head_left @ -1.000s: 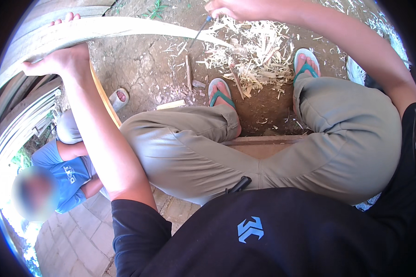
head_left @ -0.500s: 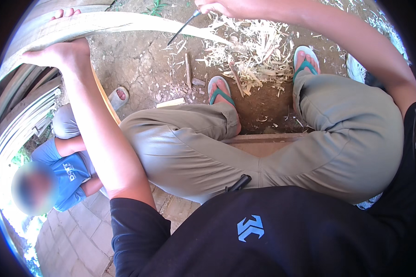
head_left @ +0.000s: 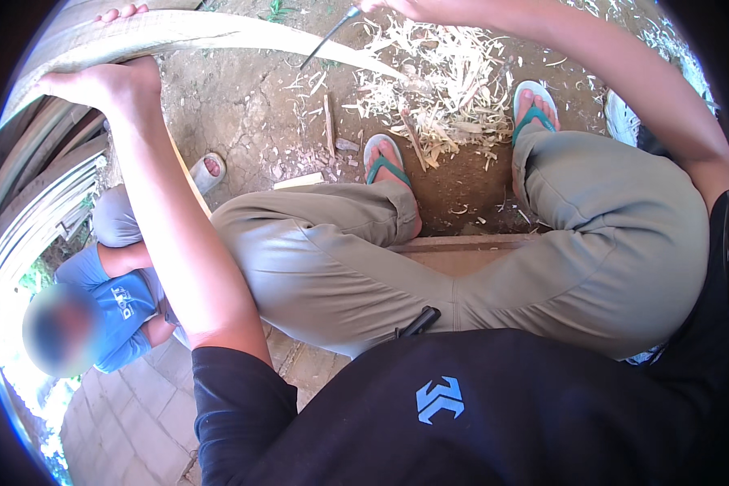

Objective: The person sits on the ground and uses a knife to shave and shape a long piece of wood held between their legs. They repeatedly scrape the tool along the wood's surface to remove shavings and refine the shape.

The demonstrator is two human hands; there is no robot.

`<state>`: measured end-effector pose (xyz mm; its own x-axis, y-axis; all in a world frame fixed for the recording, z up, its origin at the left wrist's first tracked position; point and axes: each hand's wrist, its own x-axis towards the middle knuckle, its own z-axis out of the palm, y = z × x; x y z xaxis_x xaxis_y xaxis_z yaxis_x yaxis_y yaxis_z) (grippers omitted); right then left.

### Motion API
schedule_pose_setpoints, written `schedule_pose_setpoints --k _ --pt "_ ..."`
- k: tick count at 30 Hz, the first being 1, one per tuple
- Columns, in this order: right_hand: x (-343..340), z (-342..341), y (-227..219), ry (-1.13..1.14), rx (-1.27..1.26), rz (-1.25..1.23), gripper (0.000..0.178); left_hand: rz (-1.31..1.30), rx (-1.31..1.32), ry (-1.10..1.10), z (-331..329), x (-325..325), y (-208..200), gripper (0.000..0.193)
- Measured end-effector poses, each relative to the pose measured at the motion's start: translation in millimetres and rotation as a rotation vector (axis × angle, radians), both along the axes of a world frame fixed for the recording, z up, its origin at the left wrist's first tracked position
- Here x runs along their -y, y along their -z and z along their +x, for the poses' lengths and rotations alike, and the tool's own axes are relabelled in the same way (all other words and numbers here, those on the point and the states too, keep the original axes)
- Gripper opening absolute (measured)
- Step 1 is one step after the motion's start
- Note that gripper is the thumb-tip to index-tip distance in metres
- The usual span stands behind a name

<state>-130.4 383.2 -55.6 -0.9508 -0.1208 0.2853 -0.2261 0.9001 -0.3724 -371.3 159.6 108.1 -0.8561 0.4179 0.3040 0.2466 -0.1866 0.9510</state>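
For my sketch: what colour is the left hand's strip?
The strip is pale cream; see the head view.

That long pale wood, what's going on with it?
A person holds a long pale strip of wood in the left grip. The right grip, at the top edge of the picture, has a thin tool that crosses the strip in this view; whether it touches the wood is hard to tell. Pale shavings lie scattered on the ground. Someone in a blue shirt is at the left.
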Motion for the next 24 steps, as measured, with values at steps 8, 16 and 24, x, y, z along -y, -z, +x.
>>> schedule_pose_setpoints --k 8,16,24 --pt "-10.7 6.1 11.3 0.011 -0.099 0.031 0.021 0.046 0.049 0.043 -4.3 4.0 0.0 0.108" --pt "2.1 16.6 11.5 0.079 -0.067 0.038 0.016 0.109 0.09 0.117 6.2 -5.1 -2.9 0.108" --pt "9.4 8.2 8.3 0.032 -0.215 -0.087 0.018 0.093 -0.072 0.012 -36.3 16.3 -0.3 0.108"
